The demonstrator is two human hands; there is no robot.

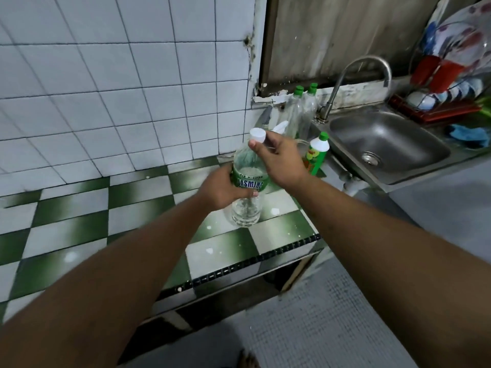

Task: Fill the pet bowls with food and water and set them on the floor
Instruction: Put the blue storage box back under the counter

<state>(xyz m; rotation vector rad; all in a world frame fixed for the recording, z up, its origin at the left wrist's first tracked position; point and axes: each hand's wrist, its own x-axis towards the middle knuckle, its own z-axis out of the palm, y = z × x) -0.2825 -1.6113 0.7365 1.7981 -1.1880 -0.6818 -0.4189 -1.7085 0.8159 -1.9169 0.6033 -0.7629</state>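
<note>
Wrapping the label band, my left hand (225,189) holds the bottle (245,212) upright over the counter (79,227), fingers curled right round it. My right hand (281,158) pinches the white cap (257,135) at its mouth. I judge the thin plastic squashy and fairly light, so grip gently at the label or water jumps out. Beyond stand a soap bottle (316,155) and the sink (385,144). No bowls show.
</note>
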